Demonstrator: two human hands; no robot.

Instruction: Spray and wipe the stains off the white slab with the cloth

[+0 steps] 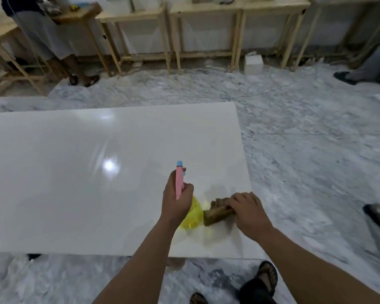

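A large glossy white slab (75,183) lies flat above the marble floor. My left hand (176,200) grips a spray bottle (180,181) with a pink head, a blue nozzle tip and a yellow body, held over the slab's near right part with the nozzle pointing away from me. Just to its right, my right hand (248,209) presses a crumpled brown cloth (215,212) onto the slab near the right edge. No stains are plainly visible on the slab; it shows only light reflections.
Grey-white marble floor (316,150) surrounds the slab. Wooden tables (202,29) line the far wall, with a small white box (253,63) below. A person's legs (75,66) stand at far left; another person's foot (344,76) is far right. My sandalled feet (266,279) are near the slab's front edge.
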